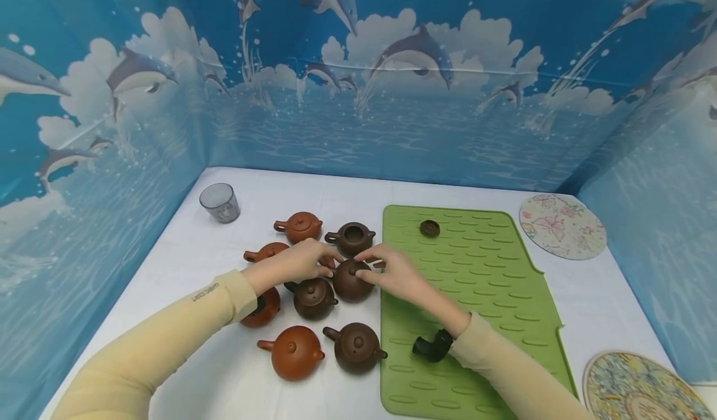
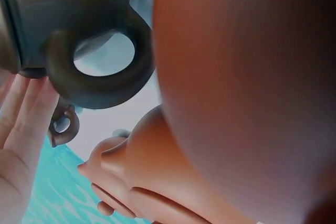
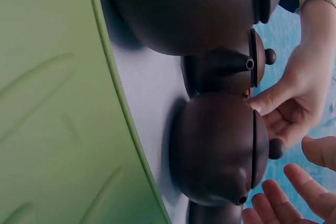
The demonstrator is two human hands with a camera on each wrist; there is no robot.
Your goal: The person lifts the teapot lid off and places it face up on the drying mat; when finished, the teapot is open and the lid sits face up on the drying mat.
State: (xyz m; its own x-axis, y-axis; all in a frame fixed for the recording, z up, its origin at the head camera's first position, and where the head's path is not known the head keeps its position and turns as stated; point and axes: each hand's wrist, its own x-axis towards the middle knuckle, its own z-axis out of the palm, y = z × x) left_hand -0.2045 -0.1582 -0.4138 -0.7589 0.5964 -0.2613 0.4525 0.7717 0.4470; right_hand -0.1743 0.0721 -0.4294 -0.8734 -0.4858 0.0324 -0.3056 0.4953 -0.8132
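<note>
Dolphin backdrop, white tabletop, green mat; right grip relaxed beside dark teapot, left grip, hold unclear.

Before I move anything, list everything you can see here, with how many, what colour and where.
Orange teapots: at least four, orange-red, left of centre, some partly hidden
Dark teapots: four, dark brown, around the centre
Mat: one, green, right of the teapots
Loose lid: one, dark brown, on the mat
Cup: one, see-through grey, back left
Round mats: two, patterned, back right and front right
Table: one, white, underneath
Curtain: count unclear, blue with dolphins, back and sides
Wrist devices: two, black, one per wrist
Sleeves: two, pale yellow, on the arms
Left hand: one, bare, left of a lidded dark teapot
Right hand: one, bare, right of it
</note>
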